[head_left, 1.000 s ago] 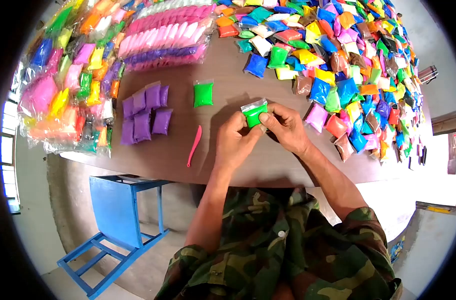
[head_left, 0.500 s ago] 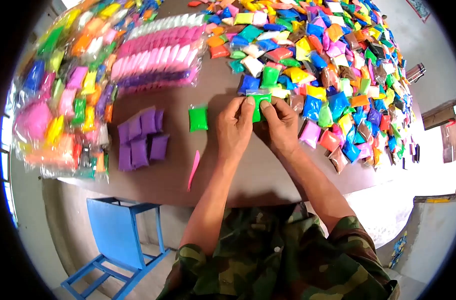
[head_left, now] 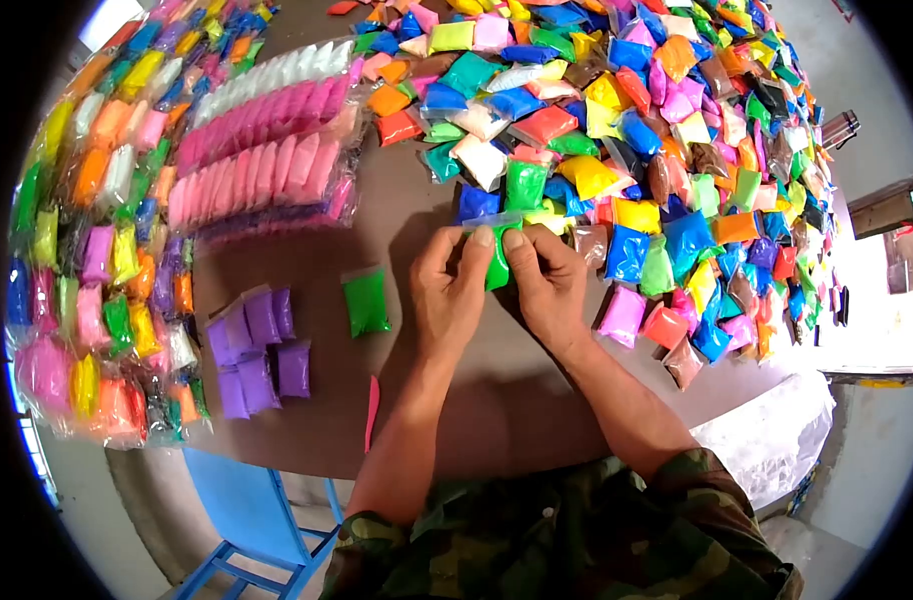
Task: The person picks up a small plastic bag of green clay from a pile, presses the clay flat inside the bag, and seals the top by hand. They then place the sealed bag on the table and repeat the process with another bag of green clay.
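Both hands pinch one small green packet (head_left: 498, 262) in clear plastic, held above the brown table. My left hand (head_left: 451, 290) is closed on its left side, thumb on the front. My right hand (head_left: 547, 280) grips the right side the same way, with the other fingers curled behind. A second green packet (head_left: 367, 303) lies flat on the table, left of my left hand. Near my left forearm lies a pink plastic strip-like tool (head_left: 373, 412). Several purple packets (head_left: 257, 322) are grouped further left.
A large heap of mixed coloured packets (head_left: 617, 130) covers the table's back and right. Bagged rows of pink and white packets (head_left: 267, 150) lie at the back left, beside bags of mixed packets (head_left: 97, 240). Below the table edge stands a blue chair (head_left: 242, 500).
The view has shifted, so the table items appear lower and further left. Both hands still hold the green packet, which now looks more turned or folded between the thumbs.
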{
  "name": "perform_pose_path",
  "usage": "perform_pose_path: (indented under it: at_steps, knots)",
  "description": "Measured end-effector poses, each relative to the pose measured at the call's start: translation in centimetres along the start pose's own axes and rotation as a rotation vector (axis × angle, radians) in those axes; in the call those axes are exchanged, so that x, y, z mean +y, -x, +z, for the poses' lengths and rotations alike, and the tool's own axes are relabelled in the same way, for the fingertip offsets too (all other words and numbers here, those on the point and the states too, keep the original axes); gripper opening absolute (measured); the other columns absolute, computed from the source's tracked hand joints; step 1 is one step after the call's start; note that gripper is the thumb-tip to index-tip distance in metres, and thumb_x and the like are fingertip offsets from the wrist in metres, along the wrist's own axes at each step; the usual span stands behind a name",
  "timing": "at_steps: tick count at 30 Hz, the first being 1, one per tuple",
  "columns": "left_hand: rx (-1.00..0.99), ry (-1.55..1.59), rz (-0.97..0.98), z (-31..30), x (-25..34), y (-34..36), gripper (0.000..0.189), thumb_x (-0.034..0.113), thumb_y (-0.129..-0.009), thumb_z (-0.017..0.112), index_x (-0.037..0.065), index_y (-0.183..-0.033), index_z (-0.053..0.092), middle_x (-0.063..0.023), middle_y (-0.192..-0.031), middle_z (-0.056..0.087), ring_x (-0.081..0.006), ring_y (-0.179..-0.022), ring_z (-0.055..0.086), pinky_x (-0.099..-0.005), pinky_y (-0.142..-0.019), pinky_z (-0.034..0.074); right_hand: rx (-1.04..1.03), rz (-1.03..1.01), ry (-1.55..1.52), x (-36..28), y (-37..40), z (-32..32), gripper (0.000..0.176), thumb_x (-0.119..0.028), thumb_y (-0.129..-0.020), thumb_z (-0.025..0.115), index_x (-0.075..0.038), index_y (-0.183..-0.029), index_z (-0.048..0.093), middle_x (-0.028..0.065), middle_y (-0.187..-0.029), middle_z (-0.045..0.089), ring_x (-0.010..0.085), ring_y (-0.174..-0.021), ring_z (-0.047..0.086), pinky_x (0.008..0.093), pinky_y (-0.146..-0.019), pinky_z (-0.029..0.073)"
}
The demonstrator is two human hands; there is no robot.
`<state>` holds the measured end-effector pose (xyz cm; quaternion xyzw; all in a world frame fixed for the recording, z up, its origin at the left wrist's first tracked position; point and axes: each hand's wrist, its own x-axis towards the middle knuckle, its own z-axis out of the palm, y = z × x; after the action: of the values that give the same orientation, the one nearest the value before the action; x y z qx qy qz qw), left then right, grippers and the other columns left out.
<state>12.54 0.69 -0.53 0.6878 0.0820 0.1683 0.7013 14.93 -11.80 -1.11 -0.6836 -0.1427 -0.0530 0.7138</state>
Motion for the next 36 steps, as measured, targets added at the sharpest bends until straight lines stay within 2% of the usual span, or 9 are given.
perform_pose_path:
  at_steps: [8,11,13,17,19,23,31,33,36]
  knots:
    - [0.024,-0.036,0.006,0.1,-0.5,0.0,0.023,0.022,-0.101,0.066,0.0,-0.094,0.065,0.0038,-0.076,0.058,-0.0033,-0.072,0.046,-0.0243,-0.06,0.038,-0.024,0.128,-0.109,-0.3,-0.1,0.2,0.02,-0.017,-0.104,0.064,0.002,-0.108,0.068,-0.0055,-0.07,0.056,0.001,-0.06,0.046,0.0206,-0.052,0.038]
    - [-0.014,-0.019,-0.052,0.1,0.6,0.0,0.023,0.022,-0.101,0.067,0.0,-0.094,0.065,0.004,-0.077,0.058,-0.0032,-0.073,0.046,-0.0236,-0.061,0.039,0.009,0.143,-0.163,-0.3,-0.3,0.4,0.019,-0.016,-0.104,0.064,0.002,-0.107,0.068,-0.0048,-0.071,0.058,0.0011,-0.061,0.046,0.0206,-0.053,0.038]
    - [-0.029,0.0,-0.072,0.0,0.7,0.0,0.023,0.022,-0.1,0.067,0.0,-0.094,0.065,0.004,-0.078,0.058,-0.0033,-0.073,0.047,-0.0233,-0.062,0.039,0.083,-0.034,-0.117,0.7,-0.6,0.7,0.018,-0.015,-0.104,0.064,0.002,-0.105,0.069,-0.0051,-0.072,0.059,0.0008,-0.062,0.046,0.0204,-0.053,0.038]
    - [-0.04,-0.025,0.001,0.1,0.7,-0.2,0.022,0.02,-0.099,0.067,-0.001,-0.093,0.064,0.0027,-0.077,0.059,-0.0037,-0.074,0.049,-0.023,-0.063,0.041,0.099,-0.111,-0.061,0.8,-0.6,1.0,0.018,-0.016,-0.104,0.063,0.001,-0.102,0.068,-0.0056,-0.072,0.058,0.0007,-0.063,0.046,0.0208,-0.053,0.038]
    - [-0.041,-0.071,0.031,0.0,0.5,0.1,0.022,0.02,-0.099,0.068,-0.001,-0.095,0.064,0.0021,-0.078,0.06,-0.0039,-0.073,0.049,-0.0235,-0.063,0.041,0.034,0.093,-0.145,0.0,-0.4,0.9,0.019,-0.017,-0.105,0.063,0.001,-0.1,0.068,-0.0058,-0.072,0.058,0.0009,-0.063,0.046,0.0211,-0.053,0.037]
    - [-0.058,-0.134,0.083,0.0,0.7,0.4,0.019,0.019,-0.102,0.063,0.0,-0.098,0.066,0.0048,-0.079,0.06,-0.002,-0.074,0.049,-0.0237,-0.062,0.04,0.011,0.127,-0.142,-0.3,-0.4,0.5,0.02,-0.017,-0.105,0.062,0.001,-0.098,0.067,-0.0058,-0.072,0.057,0.0008,-0.063,0.045,0.0212,-0.052,0.037]
    - [-0.152,-0.17,-0.064,-0.4,1.4,0.2,0.02,0.02,-0.101,0.065,0.001,-0.096,0.064,0.0024,-0.078,0.059,-0.0037,-0.072,0.048,-0.0247,-0.062,0.041,0.06,0.089,-0.123,-0.4,-0.6,0.7,0.023,-0.02,-0.107,0.059,0.0,-0.098,0.067,-0.0055,-0.076,0.057,0.0019,-0.068,0.046,0.0221,-0.055,0.039]
    - [-0.077,-0.194,0.018,0.2,1.1,0.4,0.018,0.017,-0.102,0.063,0.0,-0.095,0.063,0.0028,-0.077,0.058,-0.0039,-0.072,0.048,-0.0246,-0.062,0.041,0.057,0.202,-0.146,-0.9,-0.5,0.8,0.026,-0.022,-0.108,0.058,-0.001,-0.095,0.066,-0.0069,-0.073,0.054,0.0019,-0.066,0.045,0.0227,-0.053,0.037]
    - [-0.085,-0.205,0.051,-0.2,0.1,0.5,0.018,0.016,-0.103,0.062,0.002,-0.094,0.061,0.0041,-0.077,0.057,-0.0027,-0.071,0.048,-0.0232,-0.061,0.039,0.059,0.131,-0.071,-0.5,-0.6,0.8,0.031,-0.021,-0.107,0.058,-0.002,-0.082,0.057,-0.0057,-0.067,0.047,0.0026,-0.062,0.041,0.0247,-0.05,0.034]
